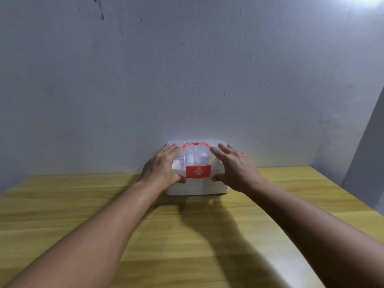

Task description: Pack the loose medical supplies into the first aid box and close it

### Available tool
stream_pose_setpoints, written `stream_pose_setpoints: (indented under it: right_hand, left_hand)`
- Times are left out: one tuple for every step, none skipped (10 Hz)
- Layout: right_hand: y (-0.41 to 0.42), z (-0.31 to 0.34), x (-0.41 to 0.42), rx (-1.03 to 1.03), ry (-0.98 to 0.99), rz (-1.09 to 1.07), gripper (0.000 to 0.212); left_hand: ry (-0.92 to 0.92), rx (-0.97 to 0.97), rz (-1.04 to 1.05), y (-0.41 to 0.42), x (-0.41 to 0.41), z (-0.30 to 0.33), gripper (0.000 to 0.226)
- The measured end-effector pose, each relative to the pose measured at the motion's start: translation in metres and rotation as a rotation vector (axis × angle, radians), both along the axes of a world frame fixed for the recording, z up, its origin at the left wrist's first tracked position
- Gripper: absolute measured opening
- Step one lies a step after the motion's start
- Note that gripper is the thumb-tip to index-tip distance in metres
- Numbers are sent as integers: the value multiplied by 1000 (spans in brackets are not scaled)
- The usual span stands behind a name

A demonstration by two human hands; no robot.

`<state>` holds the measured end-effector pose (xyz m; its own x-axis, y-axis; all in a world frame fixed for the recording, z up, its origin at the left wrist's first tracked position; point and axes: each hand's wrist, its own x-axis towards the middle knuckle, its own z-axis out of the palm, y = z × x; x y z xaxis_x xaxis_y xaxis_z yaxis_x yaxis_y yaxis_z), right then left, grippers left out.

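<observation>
The white first aid box [198, 187] stands at the far edge of the wooden table, against the wall. Its clear lid [197, 154] lies down over it, and white supplies show through it. A red handle [195, 144] lies flat on the lid, and a red latch with a white cross [198, 171] sits on the front. My left hand [161, 167] rests flat on the lid's left side, thumb at the front edge beside the latch. My right hand [236, 166] lies flat on the lid's right side, thumb likewise at the front.
The wooden table [187, 235] stretches from the box toward me. A pale wall [187, 69] rises right behind the box. A grey panel [367, 152] stands at the far right corner.
</observation>
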<state>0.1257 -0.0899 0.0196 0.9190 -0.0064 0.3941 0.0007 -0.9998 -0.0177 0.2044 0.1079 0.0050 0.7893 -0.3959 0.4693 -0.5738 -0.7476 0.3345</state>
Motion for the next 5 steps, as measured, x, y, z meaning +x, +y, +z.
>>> stream_pose_setpoints:
  right_hand:
    - [-2,-2,0,4,0,3,91]
    - [-2,-2,0,11,2,1,91]
    - [-2,-4,0,35,1,3,93]
    - [0,-13,-2,60,-28,6,100]
    - [-6,-40,-15,172,-72,-99,111]
  left_hand:
    - [-7,-9,-10,1,1,-2,101]
    - [-14,-10,-17,0,-2,-1,100]
    - [-13,9,-12,0,-5,-1,101]
    - [-8,181,39,0,-11,0,117]
    - [27,208,152,6,-29,-17,140]
